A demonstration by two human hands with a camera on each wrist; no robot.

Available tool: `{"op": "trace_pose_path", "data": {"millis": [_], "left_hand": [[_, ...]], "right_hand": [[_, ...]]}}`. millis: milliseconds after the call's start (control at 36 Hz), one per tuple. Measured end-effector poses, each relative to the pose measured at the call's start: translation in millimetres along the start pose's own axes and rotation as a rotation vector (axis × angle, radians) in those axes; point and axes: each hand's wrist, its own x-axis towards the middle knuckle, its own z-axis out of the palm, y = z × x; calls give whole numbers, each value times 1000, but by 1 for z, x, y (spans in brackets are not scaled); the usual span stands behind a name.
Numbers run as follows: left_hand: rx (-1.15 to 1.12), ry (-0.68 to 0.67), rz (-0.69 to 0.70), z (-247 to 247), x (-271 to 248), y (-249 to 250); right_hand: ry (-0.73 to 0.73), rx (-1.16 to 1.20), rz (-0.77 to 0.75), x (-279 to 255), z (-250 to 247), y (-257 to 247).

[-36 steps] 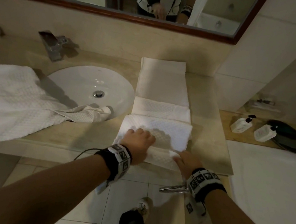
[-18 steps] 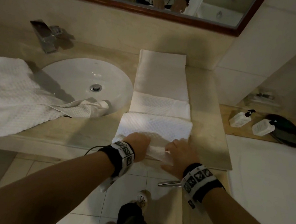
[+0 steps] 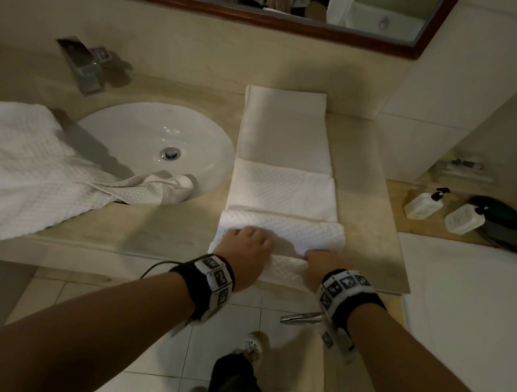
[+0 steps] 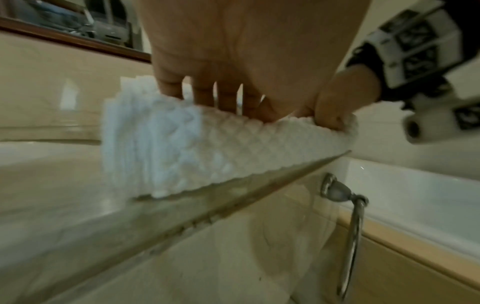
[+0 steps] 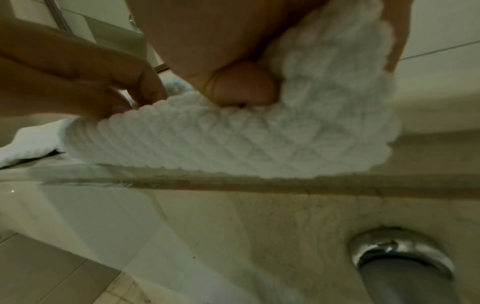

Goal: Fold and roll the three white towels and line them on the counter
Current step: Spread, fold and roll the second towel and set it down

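Note:
A long folded white towel lies on the counter right of the sink, running from the back wall to the front edge. Its near end is turned up into a short roll. My left hand curls over the roll's left part, fingers on top of the roll. My right hand grips the right part, thumb dug into the waffle cloth. A second white towel lies crumpled at the left, one corner hanging into the basin.
The white sink basin and chrome faucet are left of the strip. Two lotion bottles and a dark tray stand on a ledge at the right, above the bathtub. A towel ring hangs under the counter edge.
Both hands have turned the towel's near end away from me into a tighter roll. My right hand has moved in toward the left one.

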Motion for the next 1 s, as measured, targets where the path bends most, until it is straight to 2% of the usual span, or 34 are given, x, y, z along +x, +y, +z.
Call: {"op": "trace_pose_path", "data": {"millis": [56, 250, 306, 389, 444, 528, 583, 639, 722, 778, 861, 944, 1000], "left_hand": [[11, -8, 51, 3, -4, 5], [-62, -155, 0, 5, -3, 9], [-147, -167, -62, 1, 0, 9], [-302, -155, -150, -2, 1, 12], [-380, -146, -159, -2, -1, 14], [-454, -225, -157, -4, 1, 15], [-448, -286, -163, -6, 5, 14], [-406, -369, -158, -9, 8, 12], [-370, -467, -134, -13, 10, 9], [-335, -452, -121, -16, 9, 11], [-273, -323, -87, -21, 1, 19], [-117, -272, 18, -23, -9, 30], [-5, -260, 21, -20, -12, 37]], "right_hand": [[-26, -27, 17, 4, -1, -1], [-50, -59, 5, 7, -4, -1], [27, -64, -37, -2, -4, -2], [297, -100, -148, -24, -2, -2], [367, -72, -243, -37, 1, -2], [228, -51, -296, -48, 2, -3], [169, -162, -295, -51, 3, -4], [168, -215, -273, -51, 7, -4], [169, -144, -237, -51, 10, -7], [168, -69, -205, -50, 10, -11], [170, 1, -145, -45, 8, -15], [161, -26, -137, -40, 10, -16], [130, -37, -136, -39, 10, -17]]}}
